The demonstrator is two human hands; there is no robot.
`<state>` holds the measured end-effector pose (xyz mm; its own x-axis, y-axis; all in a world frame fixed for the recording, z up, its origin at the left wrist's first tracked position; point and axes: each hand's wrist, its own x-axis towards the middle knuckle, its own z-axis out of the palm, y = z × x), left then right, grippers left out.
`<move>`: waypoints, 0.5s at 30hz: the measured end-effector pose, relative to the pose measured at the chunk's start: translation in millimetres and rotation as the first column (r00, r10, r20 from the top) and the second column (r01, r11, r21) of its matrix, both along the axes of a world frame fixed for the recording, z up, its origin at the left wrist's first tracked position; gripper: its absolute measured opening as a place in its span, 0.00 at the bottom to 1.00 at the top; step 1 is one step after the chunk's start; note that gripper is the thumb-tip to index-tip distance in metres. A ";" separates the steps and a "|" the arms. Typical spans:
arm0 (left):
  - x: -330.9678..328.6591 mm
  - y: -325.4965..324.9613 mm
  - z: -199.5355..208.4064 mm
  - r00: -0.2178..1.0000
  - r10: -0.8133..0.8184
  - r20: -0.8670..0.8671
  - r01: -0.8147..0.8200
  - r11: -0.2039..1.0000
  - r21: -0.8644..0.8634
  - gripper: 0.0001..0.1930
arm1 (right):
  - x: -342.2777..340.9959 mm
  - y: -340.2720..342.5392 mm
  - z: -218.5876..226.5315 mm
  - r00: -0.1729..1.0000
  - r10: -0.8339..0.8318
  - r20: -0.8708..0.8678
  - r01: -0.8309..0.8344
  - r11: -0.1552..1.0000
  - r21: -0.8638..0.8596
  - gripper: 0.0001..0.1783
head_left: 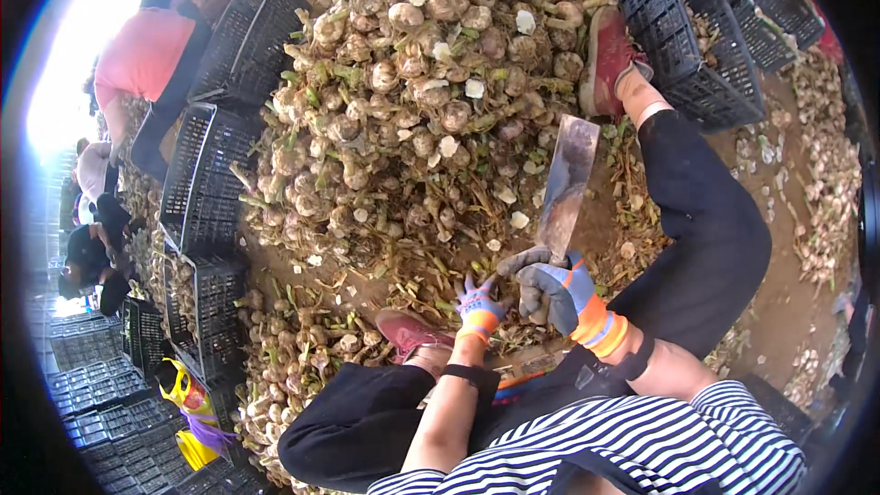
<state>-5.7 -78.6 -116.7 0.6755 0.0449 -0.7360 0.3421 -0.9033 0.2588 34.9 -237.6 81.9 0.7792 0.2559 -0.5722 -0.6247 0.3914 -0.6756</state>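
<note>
Has a brown floor, black crates stacked at lower left, and glaring light, probably daylight, upper left.

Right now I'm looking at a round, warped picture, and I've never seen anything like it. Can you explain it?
There's no machine here: these are a person's own gloved hands. A wide fisheye camera on the person's head looks down, so straight edges bend. The right hand holds a broad-bladed knife, its blade pointing away from the body. The left hand is low, near scattered plant scraps, holding nothing I can see. Beyond lies a large heap of garlic, with black crates on both sides.
</note>
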 end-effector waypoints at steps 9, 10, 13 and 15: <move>120.8 41.0 -25.1 0.831 0.415 0.371 -0.488 0.863 0.129 0.42 | -4.3 8.6 13.7 1.000 0.016 0.025 -0.015 1.000 -0.019 0.12; 128.8 39.9 -26.4 0.838 0.398 0.375 -0.476 0.868 0.142 0.41 | -3.3 4.8 10.8 0.999 0.022 0.024 -0.021 0.999 -0.026 0.12; 113.6 57.2 -42.9 0.328 0.943 0.063 -0.574 0.251 -0.779 0.30 | -8.0 0.8 5.3 0.996 0.036 0.080 -0.033 0.999 -0.039 0.12; 90.3 49.8 -36.8 0.251 0.926 -0.283 -0.512 -0.121 -0.851 0.30 | -7.3 -2.5 -1.5 0.995 0.022 0.092 -0.017 0.998 -0.055 0.12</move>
<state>84.6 -28.8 -153.5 0.7513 0.3564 -0.5554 0.3353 0.5187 0.7865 27.6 -240.1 80.4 0.8248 0.2422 -0.5110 -0.5654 0.3412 -0.7509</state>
